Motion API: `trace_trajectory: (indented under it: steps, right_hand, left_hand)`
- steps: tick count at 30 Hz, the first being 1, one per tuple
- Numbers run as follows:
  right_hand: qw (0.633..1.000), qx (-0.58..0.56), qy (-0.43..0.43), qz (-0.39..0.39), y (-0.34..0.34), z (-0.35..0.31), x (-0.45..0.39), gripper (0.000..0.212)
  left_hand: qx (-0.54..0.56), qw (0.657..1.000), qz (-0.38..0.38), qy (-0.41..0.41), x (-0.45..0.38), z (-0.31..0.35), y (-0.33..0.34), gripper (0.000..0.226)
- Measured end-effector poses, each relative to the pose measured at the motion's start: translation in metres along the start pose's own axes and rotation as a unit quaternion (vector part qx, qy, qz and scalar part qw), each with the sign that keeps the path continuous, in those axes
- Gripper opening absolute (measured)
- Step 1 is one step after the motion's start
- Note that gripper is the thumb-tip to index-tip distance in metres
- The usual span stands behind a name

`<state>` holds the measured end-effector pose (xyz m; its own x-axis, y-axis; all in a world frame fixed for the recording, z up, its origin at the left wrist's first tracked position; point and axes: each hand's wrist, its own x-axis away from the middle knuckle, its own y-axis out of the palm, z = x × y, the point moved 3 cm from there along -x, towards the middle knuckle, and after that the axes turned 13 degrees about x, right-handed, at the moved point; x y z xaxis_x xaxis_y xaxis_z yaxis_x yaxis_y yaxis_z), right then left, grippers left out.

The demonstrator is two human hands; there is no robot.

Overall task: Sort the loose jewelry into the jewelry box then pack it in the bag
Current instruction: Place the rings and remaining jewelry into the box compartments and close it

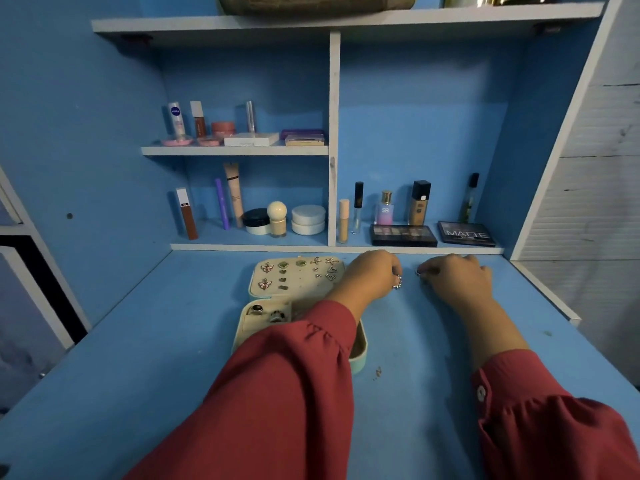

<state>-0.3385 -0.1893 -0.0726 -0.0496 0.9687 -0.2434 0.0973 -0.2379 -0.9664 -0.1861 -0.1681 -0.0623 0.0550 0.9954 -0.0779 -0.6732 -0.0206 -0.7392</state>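
Right of open jewelry box (298, 278), L hand (372, 271) pinches earring (397, 282); R hand (457, 277) pinches small piece (419, 273)

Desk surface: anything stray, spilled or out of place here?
One small brownish piece lies alone on the desk beside the open jewelry box, near its front corner, apart from both hands; too small to identify. Nothing else stands out.

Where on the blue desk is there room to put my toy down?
The widest bare patch of the blue desk lies left of the open jewelry box, out to the side wall. Another lies right of the right hand, toward the desk edge. It is crowded between the box, the left hand and the right hand, and a small loose piece lies near the box's front corner.
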Motion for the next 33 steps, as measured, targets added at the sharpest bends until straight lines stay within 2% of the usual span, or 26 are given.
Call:
trace_trajectory:
  steps: [7,10,13,15,18,21,25,29,33]
  right_hand:
    - [0.999,0.040,0.009,-0.001,-0.002,-0.006,0.000,0.023]
    - [0.998,0.060,0.003,-0.003,-0.003,-0.007,0.000,0.022]
    - [0.999,0.048,0.002,0.022,-0.005,-0.011,0.001,0.023]
    - [0.998,0.001,0.003,0.057,-0.007,-0.015,0.001,0.024]
    - [0.984,-0.149,-0.024,0.095,-0.014,-0.030,0.006,0.023]
    - [0.957,-0.280,-0.050,0.057,-0.024,-0.056,0.020,0.022]
    - [0.922,-0.380,-0.072,0.017,-0.028,-0.093,0.036,0.027]
    - [0.880,-0.460,-0.107,-0.054,-0.031,-0.124,0.056,0.024]
    - [0.876,-0.445,-0.161,-0.095,-0.033,-0.141,0.073,0.021]
  left_hand:
    - [0.034,0.999,0.013,0.012,0.012,0.012,-0.017,0.009]
    - [0.115,0.993,0.024,0.019,0.027,0.013,-0.036,0.009]
    - [0.238,0.971,0.022,0.015,0.050,0.006,-0.061,0.007]
    - [0.290,0.957,0.032,0.009,0.066,-0.005,-0.079,0.007]
    - [0.359,0.931,0.059,-0.005,0.091,-0.032,-0.108,0.010]
    - [0.434,0.898,0.064,-0.024,0.115,-0.059,-0.130,0.015]
    - [0.508,0.859,0.037,-0.049,0.145,-0.086,-0.144,0.021]
    - [0.486,0.872,0.017,-0.061,0.160,-0.101,-0.146,0.030]
    - [0.429,0.901,0.015,-0.065,0.165,-0.106,-0.147,0.029]
